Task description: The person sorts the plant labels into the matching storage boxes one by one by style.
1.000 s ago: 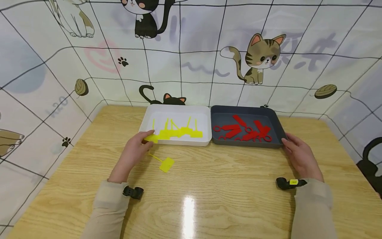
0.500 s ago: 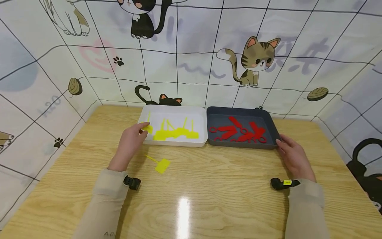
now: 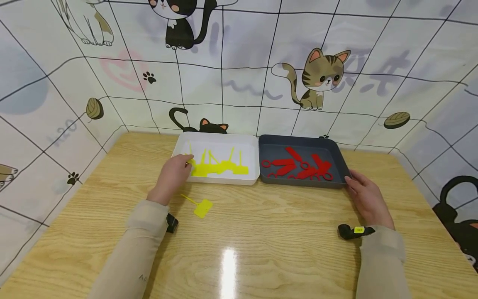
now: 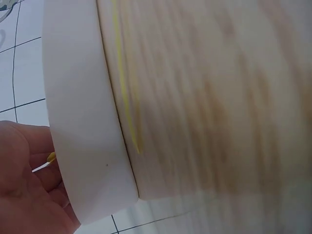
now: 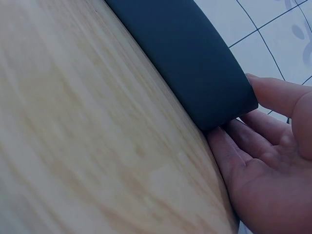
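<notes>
My left hand (image 3: 174,176) reaches over the left front corner of the white tray (image 3: 246,180). It pinches a flat yellow plastic tag with a thin stem, mostly hidden by the fingers; a bit of yellow tag (image 4: 51,157) shows between them in the left wrist view. Several similar yellow tags (image 3: 224,167) lie in a row in that tray, stems pointing back. Another yellow tag (image 3: 203,208) lies on the table in front. At the right end of the dark grey tray (image 3: 340,166), my right hand (image 3: 369,199) holds the front corner, thumb at the rim, fingers against the outside.
Several red plastic tags (image 3: 284,169), some with ring ends, lie loosely in the dark tray. Both trays stand side by side at the back of the wooden table (image 3: 276,241), close to a cat-patterned cloth (image 3: 242,83).
My left hand has moved the yellow tag from over the white tray's front rim into the tray, then slightly right towards the row. The right hand has stayed at the dark tray's corner.
</notes>
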The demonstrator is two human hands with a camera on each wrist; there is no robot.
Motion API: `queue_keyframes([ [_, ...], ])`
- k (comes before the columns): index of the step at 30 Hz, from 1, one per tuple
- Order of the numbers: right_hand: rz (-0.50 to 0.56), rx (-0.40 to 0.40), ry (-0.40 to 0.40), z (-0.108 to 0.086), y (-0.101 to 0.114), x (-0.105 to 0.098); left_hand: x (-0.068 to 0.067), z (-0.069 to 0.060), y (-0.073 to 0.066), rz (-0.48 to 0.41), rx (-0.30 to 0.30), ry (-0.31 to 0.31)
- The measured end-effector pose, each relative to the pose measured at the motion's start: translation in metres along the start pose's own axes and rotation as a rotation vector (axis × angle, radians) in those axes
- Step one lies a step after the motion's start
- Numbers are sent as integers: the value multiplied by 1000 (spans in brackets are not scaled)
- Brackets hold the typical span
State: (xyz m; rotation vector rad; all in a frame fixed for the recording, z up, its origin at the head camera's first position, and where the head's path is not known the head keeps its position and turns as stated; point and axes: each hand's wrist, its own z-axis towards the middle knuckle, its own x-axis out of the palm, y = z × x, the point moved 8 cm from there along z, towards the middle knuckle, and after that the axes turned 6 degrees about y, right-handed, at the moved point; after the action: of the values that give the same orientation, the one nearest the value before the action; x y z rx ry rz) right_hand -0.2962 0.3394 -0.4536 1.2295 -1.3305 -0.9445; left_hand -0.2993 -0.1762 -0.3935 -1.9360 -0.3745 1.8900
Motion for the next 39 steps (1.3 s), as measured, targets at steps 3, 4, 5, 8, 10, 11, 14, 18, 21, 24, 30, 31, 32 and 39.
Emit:
queue_keyframes([
  [3,17,-13,13,-1,0,1,2,2,1,19,-13,10],
  [4,18,-13,15,0,0,1,2,2,0,26,-17,8],
  [5,12,-12,14,0,-1,2,2,3,0,33,-20,7],
  [8,-12,3,6,1,-3,2,1,4,1,47,-37,6],
  [10,-33,15,-2,1,-3,2,2,5,1,61,-39,11],
  [11,-39,16,-4,0,-4,2,3,5,1,70,-39,17],
  [14,-43,14,-4,-1,-4,1,5,8,-1,100,-29,36],
  [18,-43,7,5,-2,-4,1,10,9,-2,116,-35,73],
  [21,-39,4,8,-2,-3,2,13,9,-1,124,-47,109],
  [24,-39,0,7,-2,-3,2,16,8,-1,157,-45,123],
  [30,-47,0,4,-1,-1,3,16,9,1,176,-48,100],
  [31,-50,1,5,-1,-1,4,16,9,1,173,-53,100],
  [32,-53,2,3,-1,-1,3,16,9,1,173,-54,100],
  [39,-58,0,-3,-2,1,4,17,12,0,205,-32,94],
])
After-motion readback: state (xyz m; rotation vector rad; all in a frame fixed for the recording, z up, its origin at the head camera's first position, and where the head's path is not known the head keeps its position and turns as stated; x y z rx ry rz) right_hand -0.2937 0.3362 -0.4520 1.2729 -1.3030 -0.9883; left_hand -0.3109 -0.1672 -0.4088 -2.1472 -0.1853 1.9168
